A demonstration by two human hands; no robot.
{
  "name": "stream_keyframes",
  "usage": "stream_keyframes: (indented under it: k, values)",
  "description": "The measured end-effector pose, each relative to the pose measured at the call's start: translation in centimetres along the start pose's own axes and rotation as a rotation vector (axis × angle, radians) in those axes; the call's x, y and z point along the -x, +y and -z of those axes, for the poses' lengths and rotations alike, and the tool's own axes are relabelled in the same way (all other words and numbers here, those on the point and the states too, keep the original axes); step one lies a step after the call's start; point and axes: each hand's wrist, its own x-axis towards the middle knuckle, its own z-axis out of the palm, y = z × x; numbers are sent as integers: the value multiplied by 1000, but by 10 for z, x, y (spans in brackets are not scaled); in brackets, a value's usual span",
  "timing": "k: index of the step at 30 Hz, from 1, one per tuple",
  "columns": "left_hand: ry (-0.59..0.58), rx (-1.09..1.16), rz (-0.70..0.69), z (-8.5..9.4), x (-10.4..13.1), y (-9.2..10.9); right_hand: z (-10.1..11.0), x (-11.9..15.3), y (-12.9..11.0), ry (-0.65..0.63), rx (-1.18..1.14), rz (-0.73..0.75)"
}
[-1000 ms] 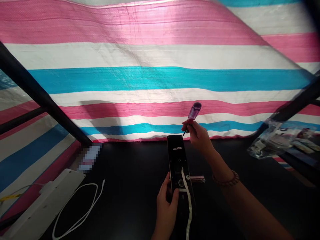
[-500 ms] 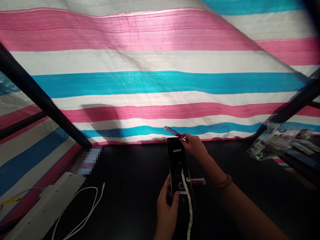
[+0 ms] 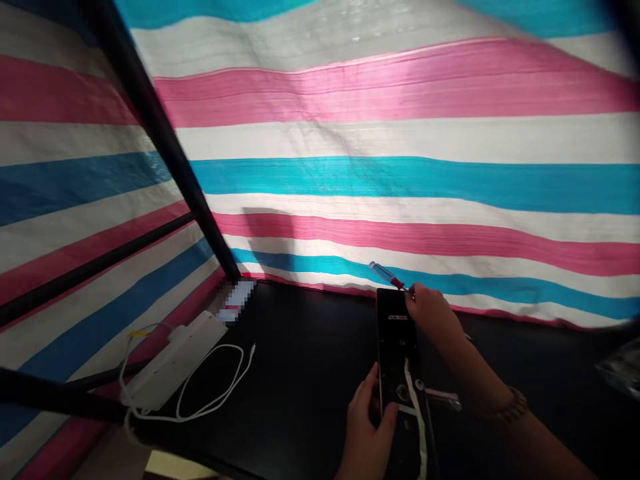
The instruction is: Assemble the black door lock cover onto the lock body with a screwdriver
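A long black device (image 3: 395,333) with a small white label, round holes and a pale ribbon cable (image 3: 415,400) lies on the black table. My left hand (image 3: 367,423) grips its lower left side, thumb over the face near a short white strip. At its upper right edge, my right hand (image 3: 435,317) is closed round a screwdriver (image 3: 387,275) with a clear and red handle, which points up and left. The fingers hide the tool's lower part. A second clear, reddish handle (image 3: 443,398) sticks out from under the device's right side.
On the left of the black table (image 3: 290,347) are a white power strip (image 3: 175,363), a looped white cable (image 3: 220,403) and a blurred-out flat item (image 3: 237,299). Black frame bars (image 3: 165,147) and striped sheeting enclose the table. A clear plastic bag (image 3: 623,367) sits at the right edge.
The view has turned left, so things appear further right and more of the left side shows. My right hand has shifted slightly on the screwdriver; my left hand keeps its hold.
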Motion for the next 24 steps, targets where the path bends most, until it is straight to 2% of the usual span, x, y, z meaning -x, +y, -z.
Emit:
stream_keyframes:
  k: [8, 15, 24]
  values:
    - [-6, -37, -17, -2, 4, 1, 3, -16, -2, -83, 32, 21]
    - [-28, 20, -13, -1, 6, 3, 3, -21, -3, -100, 65, 18]
    - [-46, -8, 19, 5, 7, 14, 13, -23, 11, -145, 5, 25]
